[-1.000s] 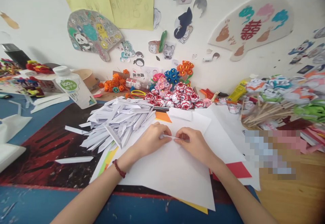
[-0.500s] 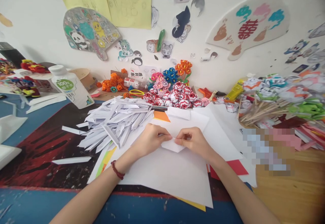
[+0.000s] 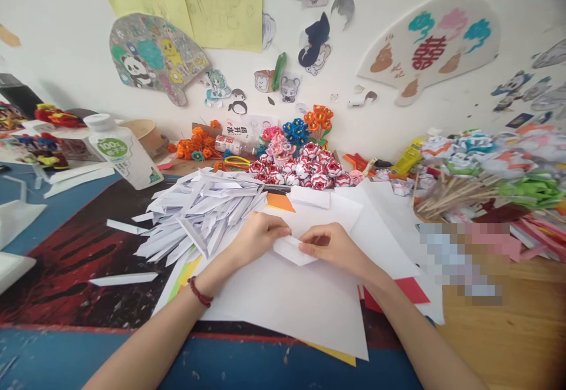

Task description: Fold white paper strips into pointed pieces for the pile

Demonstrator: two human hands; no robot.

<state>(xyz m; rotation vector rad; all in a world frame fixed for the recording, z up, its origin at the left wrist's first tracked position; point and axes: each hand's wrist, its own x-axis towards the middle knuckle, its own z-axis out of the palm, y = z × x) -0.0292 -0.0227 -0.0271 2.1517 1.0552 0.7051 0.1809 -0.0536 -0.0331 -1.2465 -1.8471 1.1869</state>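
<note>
A small folded piece of white paper (image 3: 293, 253) is held between my two hands, just above large white sheets (image 3: 305, 301). My left hand (image 3: 262, 235) pinches its upper left edge, fingers closed. On the other side, my right hand (image 3: 329, 243) grips the right end between thumb and fingers. A big heap of folded white paper strips (image 3: 198, 207) lies to the left of my left hand. Beyond the hands, another small white folded paper (image 3: 310, 197) rests on the sheets.
Red-and-white paper flowers (image 3: 316, 166) line the back, below the wall. A white bottle (image 3: 124, 151) stands back left. Wooden sticks (image 3: 457, 192) and more paper flowers (image 3: 477, 148) crowd the right. Red paper (image 3: 400, 296) and a single strip (image 3: 124, 279) lie nearby.
Both hands have shifted slightly left with the small folded paper. My fingertips, close together before, have moved apart along its upper edge.
</note>
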